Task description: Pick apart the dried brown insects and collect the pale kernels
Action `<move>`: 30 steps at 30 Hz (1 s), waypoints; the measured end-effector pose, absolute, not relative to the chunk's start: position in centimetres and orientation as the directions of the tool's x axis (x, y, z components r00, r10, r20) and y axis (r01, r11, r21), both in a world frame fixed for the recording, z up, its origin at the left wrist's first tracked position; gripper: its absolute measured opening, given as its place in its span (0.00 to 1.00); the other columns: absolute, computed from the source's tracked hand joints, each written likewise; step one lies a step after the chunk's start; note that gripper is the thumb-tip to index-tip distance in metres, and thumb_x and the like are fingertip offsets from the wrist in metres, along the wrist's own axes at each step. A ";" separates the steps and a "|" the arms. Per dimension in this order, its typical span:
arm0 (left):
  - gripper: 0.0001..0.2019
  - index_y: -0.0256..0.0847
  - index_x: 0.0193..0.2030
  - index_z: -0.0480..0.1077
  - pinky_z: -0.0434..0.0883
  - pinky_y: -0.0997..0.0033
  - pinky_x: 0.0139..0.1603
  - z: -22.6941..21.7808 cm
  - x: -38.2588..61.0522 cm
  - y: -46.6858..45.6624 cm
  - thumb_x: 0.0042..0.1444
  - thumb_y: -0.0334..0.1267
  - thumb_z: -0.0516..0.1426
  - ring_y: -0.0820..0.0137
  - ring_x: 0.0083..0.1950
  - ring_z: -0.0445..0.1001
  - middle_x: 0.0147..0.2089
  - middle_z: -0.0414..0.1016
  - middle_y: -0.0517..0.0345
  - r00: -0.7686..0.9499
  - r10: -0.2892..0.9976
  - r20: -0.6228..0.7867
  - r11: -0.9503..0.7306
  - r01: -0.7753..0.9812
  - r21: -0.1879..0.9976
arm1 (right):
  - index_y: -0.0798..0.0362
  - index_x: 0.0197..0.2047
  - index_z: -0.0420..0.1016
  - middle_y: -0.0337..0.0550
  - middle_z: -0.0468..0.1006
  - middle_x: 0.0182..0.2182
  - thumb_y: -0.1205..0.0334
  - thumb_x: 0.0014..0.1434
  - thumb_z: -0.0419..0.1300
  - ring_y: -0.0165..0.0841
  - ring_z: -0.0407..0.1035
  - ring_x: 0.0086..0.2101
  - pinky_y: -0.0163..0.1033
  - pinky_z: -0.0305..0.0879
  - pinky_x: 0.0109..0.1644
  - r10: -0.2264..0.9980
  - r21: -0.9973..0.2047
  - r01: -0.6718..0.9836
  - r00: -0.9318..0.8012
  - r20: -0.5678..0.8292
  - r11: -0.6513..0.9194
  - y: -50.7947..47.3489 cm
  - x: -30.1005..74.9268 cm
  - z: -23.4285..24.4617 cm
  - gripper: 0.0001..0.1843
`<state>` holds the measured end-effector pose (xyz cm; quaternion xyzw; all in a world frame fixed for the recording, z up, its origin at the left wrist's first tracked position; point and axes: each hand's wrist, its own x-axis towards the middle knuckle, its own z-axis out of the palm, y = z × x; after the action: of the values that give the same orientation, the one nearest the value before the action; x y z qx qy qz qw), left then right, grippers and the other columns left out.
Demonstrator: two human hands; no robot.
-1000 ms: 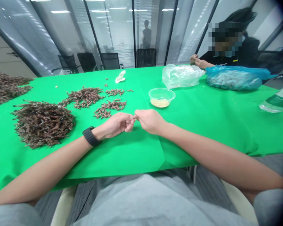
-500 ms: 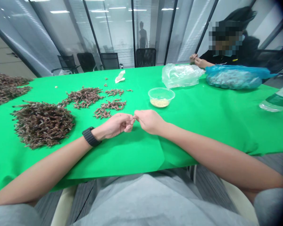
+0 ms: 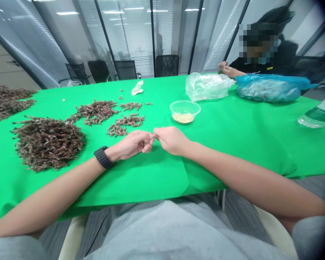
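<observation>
My left hand (image 3: 137,142), with a black band at its wrist, is closed in a pinch above the green cloth. Its fingertips meet those of my right hand (image 3: 172,140), which is pinched as well. Whatever sits between the fingertips is too small to make out. Just beyond my left hand lies a small heap of brown, twig-like dried pieces (image 3: 117,130). A clear plastic bowl (image 3: 185,107) with pale yellow bits at its bottom stands beyond my right hand.
A large brown pile (image 3: 50,142) lies at the left, more piles behind it. A crumpled white paper (image 3: 137,88), a clear bag (image 3: 208,87), a blue bag (image 3: 271,88) and a bottle (image 3: 321,113) are on the green cloth (image 3: 249,133). Another person (image 3: 260,68) sits at the far right.
My hands stay fingertip to fingertip in almost the same place. The reflected figure in the glass at the back has become fainter. Piles, bowl and bags have not moved.
</observation>
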<state>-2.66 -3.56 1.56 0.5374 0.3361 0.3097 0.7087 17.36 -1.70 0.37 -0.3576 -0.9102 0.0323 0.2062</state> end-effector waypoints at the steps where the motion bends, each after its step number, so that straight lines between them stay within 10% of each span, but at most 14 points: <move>1: 0.13 0.32 0.28 0.72 0.59 0.75 0.25 1.6 -2.6 -3.6 0.61 0.39 0.61 0.77 0.21 0.62 0.19 0.66 0.59 0.583 0.800 -0.145 0.231 -0.077 0.970 | 0.55 0.39 0.73 0.48 0.81 0.34 0.67 0.68 0.49 0.35 0.69 0.32 0.38 0.51 0.36 0.662 -0.212 0.632 -0.661 0.355 0.745 -1.7 17.4 0.3 0.11; 16: 0.15 0.33 0.26 0.71 0.58 0.75 0.26 1.7 -2.6 -3.7 0.59 0.41 0.61 0.77 0.21 0.61 0.19 0.65 0.60 0.573 0.804 -0.158 0.221 -0.042 0.974 | 0.55 0.36 0.71 0.47 0.79 0.32 0.67 0.68 0.49 0.34 0.67 0.31 0.37 0.52 0.37 0.661 -0.285 0.597 -0.652 0.372 0.750 -1.7 17.3 0.1 0.11; 30: 0.05 0.36 0.31 0.73 0.62 0.76 0.27 1.7 -3.3 -2.3 0.54 0.35 0.59 0.76 0.24 0.65 0.23 0.68 0.61 0.392 0.920 0.016 0.031 -0.112 0.993 | 0.54 0.38 0.71 0.34 0.69 0.24 0.64 0.64 0.52 0.28 0.61 0.25 0.34 0.55 0.33 0.734 -0.637 0.379 -0.461 0.499 0.671 -1.1 16.8 0.3 0.07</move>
<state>-3.29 -2.30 1.73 0.5580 0.3618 0.4162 0.6201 16.78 -1.08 0.28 -0.3373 -0.8244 0.2250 0.3949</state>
